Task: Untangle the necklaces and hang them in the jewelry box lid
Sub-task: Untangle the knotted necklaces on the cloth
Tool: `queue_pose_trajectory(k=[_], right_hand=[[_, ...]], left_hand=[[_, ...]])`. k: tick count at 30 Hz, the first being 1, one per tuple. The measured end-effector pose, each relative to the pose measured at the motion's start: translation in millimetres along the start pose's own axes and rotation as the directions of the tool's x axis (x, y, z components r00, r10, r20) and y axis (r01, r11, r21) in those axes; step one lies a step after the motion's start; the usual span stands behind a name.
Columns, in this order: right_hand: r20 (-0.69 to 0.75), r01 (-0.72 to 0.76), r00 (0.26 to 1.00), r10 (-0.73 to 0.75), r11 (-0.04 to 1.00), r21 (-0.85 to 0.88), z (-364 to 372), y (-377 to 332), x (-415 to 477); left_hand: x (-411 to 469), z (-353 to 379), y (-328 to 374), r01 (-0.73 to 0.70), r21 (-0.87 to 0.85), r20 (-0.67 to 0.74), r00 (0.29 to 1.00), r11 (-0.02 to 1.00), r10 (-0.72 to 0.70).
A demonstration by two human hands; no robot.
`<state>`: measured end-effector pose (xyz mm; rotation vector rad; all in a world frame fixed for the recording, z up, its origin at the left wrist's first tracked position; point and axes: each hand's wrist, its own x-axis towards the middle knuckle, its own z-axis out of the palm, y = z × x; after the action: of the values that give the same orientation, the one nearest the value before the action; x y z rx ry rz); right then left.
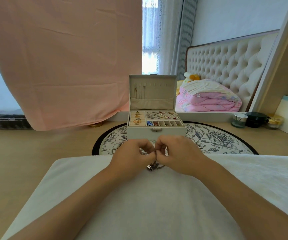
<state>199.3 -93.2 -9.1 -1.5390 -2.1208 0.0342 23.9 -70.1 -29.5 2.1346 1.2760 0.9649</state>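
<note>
White towel [139, 196] fills bottom centre. At its far edge the left hand [131, 154] and right hand [178, 153] meet, both with curled fingers pinching the tangled necklaces [154, 166], whose clump hangs below them over the towel. Just behind, mid-frame, an open jewelry box [139, 133] sits on a round floral mat [217, 139], with its lid [158, 90] upright and a few chains [136, 90] hanging at the lid's left.

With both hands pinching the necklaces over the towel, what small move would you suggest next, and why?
Probably ease the hands slightly apart to loosen the knot: the left hand and right hand pinch the tangled necklaces close together, and the clump below them lies on the white towel.
</note>
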Motion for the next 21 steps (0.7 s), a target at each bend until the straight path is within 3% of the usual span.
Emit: queue_pose_trajectory(k=[3, 6, 10, 13, 18, 21], right_hand=[[-0.003, -0.08, 0.996, 0.086, 0.942, 0.325, -1, -1, 2], [0.065, -0.19, 0.981, 0.185, 0.811, 0.554, -6, -2, 0], [0.067, -0.222, 0.972, 0.227, 0.771, 0.597, -8, 1, 0], [0.082, -0.24, 0.968, 0.238, 0.775, 0.584, -7, 4, 2], [0.091, -0.187, 0.982, 0.163, 0.856, 0.481, -6, 1, 1], [-0.03, -0.132, 0.987, 0.159, 0.896, 0.424, -7, 3, 3]], left_hand=[[-1, -4, -3, -0.005, -0.198, -0.081, 0.997, 0.98, -0.011], [-2, -7, -5, -0.041, -0.24, -0.085, 0.996, 0.97, 0.021], [-2, -4, -5, -0.088, -0.146, -0.041, 0.996, 0.985, 0.083], [-4, -5, -4, -0.159, 0.119, -0.103, 0.98, 0.98, 0.171], [1, -4, -4, -0.39, 0.476, -0.135, 0.854, 0.788, 0.503], [6, 1, -3, -0.346, 0.518, -0.086, 0.889, 0.782, 0.45]])
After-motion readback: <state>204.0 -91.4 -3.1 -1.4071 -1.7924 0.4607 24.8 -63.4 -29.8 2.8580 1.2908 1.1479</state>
